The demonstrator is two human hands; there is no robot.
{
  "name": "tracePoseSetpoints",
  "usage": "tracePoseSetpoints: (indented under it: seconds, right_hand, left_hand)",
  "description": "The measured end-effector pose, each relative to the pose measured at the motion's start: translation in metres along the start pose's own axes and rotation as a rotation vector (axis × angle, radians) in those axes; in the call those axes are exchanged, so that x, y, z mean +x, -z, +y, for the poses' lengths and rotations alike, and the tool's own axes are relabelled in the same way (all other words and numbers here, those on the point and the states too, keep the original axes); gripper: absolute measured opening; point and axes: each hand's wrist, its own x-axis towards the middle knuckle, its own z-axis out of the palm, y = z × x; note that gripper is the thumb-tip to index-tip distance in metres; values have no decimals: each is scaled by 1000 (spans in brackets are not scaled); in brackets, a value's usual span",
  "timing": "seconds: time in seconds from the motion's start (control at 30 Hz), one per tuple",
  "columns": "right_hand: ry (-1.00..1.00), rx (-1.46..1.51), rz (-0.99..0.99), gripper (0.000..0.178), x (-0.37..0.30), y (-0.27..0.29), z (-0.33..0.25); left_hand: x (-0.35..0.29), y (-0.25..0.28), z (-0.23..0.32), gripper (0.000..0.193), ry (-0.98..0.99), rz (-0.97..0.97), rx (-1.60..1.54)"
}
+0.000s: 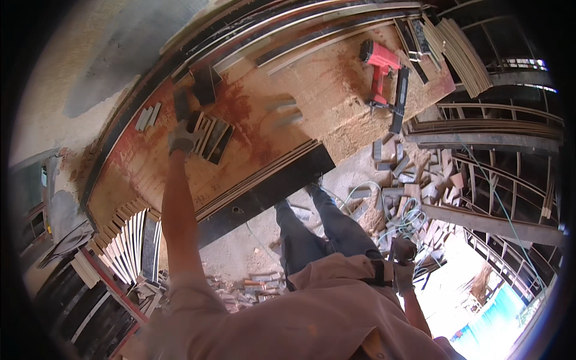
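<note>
My left hand (182, 139), in a grey work glove with dark fingers, reaches far over the plywood-topped bench (240, 162). Its fingers are closed at the left end of a small stack of short plywood pieces (211, 137), dark-faced with pale edges. Just beyond the fingers lie dark blocks (204, 84), somewhat blurred. A few short pale strips (148, 117) rest to the left of the hand. Low at my right side, away from the bench, is my gloved right hand (404, 267). Its fingers are curled, and whatever they may hold cannot be made out.
A red and black nail gun (383, 69) lies at the bench's far right. Long dark-faced boards (270, 192) line the near edge. Fanned strips (126, 240) stand at the left. Wood offcuts (396, 168) and a green hose (408, 219) litter the floor beside my legs.
</note>
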Motion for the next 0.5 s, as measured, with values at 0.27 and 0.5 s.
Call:
tracePoseSetpoints:
  seconds: [0.27, 0.5]
  right_hand:
    - [272, -252, -120, 17, 70, -25, 79]
    - [-52, 136, -146, 16, 78, -76, -21]
  left_hand:
    - [-226, 33, 149, 46, -30, -285, -2099]
    - [-323, -58, 227, 53, 230, -340, -2333]
